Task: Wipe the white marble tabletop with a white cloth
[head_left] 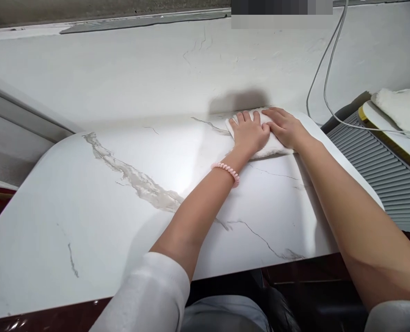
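Observation:
A folded white cloth (273, 146) with a fluffy texture lies at the far right end of a white marble-patterned table (97, 207), close to the wall. My left hand (249, 133) rests flat on top of the cloth with its fingers spread; a pink coiled band circles that wrist. My right hand (285, 127) presses on the cloth's right part, its fingers stretched out towards the left. The two hands are side by side, and the left thumb almost meets the right hand. Parts of the cloth are hidden under both hands.
A white wall (122, 78) rises behind the table. Grey cables (329, 69) hang down at the right and run across a grey ribbed unit (367, 157). Another white fluffy cloth (405, 108) lies on a white, gold-edged surface there. Grey panels stand at the left.

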### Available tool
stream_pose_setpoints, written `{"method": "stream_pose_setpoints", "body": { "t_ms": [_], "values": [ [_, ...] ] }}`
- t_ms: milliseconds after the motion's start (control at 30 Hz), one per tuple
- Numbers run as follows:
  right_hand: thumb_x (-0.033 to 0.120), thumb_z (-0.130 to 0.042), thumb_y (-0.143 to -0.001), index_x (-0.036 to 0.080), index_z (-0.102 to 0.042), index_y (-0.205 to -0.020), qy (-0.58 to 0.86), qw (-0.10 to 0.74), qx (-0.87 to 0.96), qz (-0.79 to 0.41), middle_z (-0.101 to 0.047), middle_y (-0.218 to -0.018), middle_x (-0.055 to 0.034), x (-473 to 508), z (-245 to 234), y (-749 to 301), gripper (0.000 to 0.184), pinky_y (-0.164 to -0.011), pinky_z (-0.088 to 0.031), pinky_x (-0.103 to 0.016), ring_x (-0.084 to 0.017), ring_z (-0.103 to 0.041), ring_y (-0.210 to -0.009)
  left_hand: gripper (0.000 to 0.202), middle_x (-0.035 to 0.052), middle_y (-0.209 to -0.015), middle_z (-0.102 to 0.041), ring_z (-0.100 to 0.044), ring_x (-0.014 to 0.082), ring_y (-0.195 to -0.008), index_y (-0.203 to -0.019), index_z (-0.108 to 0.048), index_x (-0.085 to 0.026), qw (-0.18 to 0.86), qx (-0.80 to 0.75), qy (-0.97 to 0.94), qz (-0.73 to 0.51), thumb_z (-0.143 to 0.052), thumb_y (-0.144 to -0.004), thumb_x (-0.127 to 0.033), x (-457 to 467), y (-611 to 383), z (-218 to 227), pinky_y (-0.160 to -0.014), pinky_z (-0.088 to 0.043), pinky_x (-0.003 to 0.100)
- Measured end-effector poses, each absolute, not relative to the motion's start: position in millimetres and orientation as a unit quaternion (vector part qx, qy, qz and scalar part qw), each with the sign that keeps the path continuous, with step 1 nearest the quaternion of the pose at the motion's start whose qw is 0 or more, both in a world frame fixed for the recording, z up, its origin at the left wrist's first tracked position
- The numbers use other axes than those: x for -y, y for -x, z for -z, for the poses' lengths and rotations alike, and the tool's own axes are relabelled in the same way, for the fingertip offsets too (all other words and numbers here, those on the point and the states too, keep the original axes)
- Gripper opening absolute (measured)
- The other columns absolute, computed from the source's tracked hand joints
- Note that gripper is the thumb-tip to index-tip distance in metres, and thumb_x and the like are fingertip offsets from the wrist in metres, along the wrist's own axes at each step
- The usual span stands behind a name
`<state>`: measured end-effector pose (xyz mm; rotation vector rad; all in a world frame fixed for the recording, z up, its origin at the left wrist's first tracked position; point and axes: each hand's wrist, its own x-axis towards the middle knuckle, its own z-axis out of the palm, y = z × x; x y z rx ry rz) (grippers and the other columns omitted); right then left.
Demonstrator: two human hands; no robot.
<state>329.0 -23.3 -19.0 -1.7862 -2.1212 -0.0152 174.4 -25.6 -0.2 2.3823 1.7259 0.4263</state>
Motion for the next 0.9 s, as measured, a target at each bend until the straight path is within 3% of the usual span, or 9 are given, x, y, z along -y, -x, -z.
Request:
{"method": "stream_pose_setpoints", "body": {
  "t_ms": [167, 400, 700, 900],
  "values": [
    [0.047, -0.028, -0.099, 0.027, -0.049, -0.149, 0.64, 0.191, 0.744, 0.006, -0.052, -0.153, -0.0067, 17, 18, -336, 0.057, -0.115, -0.04, -0.053, -0.031, -0.046, -0.142, 0.055, 0.0103, -0.157, -0.045, -0.028, 0.032, -0.151, -0.151, -0.043, -0.021, 0.084, -0.576, -0.8, -0.146, -0.027, -0.101, -0.037, 18, -183, 1, -0.124, -0.017, 0.056],
    [0.054, -0.029, -0.099, 0.027, -0.045, -0.151, 0.653, 0.182, 0.735, 0.003, -0.045, -0.159, -0.0083, 34, 25, -340, 0.06, -0.117, -0.034, -0.06, -0.034, -0.037, -0.148, 0.059, 0.0107, -0.163, -0.037, -0.026, 0.0302, -0.153, -0.156, -0.036, -0.018, 0.092, -0.57, -0.807, -0.126, -0.025, -0.101, -0.038, 33, -181, -2, -0.125, -0.015, 0.056],
    [0.045, -0.028, -0.1, 0.018, -0.039, -0.154, 0.695, 0.124, 0.707, -0.043, -0.031, -0.165, -0.0177, 145, 2, -328, 0.061, -0.123, -0.026, -0.058, -0.035, -0.024, -0.154, 0.061, 0.0166, -0.163, -0.034, -0.023, 0.0342, -0.154, -0.157, -0.033, -0.011, 0.117, -0.535, -0.828, -0.12, -0.025, -0.102, -0.035, 121, -183, -4, -0.125, -0.015, 0.059],
    [0.048, -0.028, -0.098, 0.024, -0.035, -0.154, 0.74, 0.099, 0.663, -0.046, -0.029, -0.166, -0.014, 234, -1, -325, 0.061, -0.126, -0.023, -0.053, -0.031, -0.022, -0.155, 0.06, 0.0191, -0.161, -0.038, -0.027, 0.0373, -0.152, -0.156, -0.036, -0.01, 0.107, -0.479, -0.863, -0.118, -0.028, -0.103, -0.037, 196, -178, -7, -0.124, -0.02, 0.062]
  ]
}}
